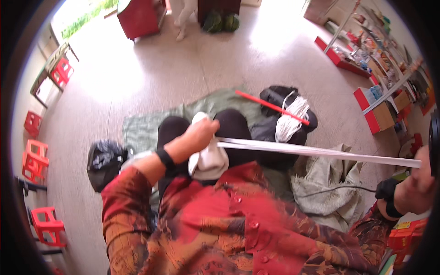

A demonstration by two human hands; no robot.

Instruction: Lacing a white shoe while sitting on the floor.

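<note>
White cord strands (316, 152) run taut from my lap out to the far right, drawn together at the right end. My left hand (199, 135) is closed over my knees, gripping a soft white cloth-like piece (208, 162) from which the strands come out. Part of that piece shows above the fist, and the rest hangs into my lap. My right hand (419, 181) is closed around the other end of the strands near the picture's rim. Its fingers are partly blurred.
Beyond my right knee, a hank of white cord (293, 119) and a red stick (270, 107) lie on black bags (279, 94). A green sheet (151, 126) spreads underfoot. A pale woven sack (327, 183) is at right, a black bag (106, 158) at left. Red stools (34, 160) and shelves (380, 64) flank the room.
</note>
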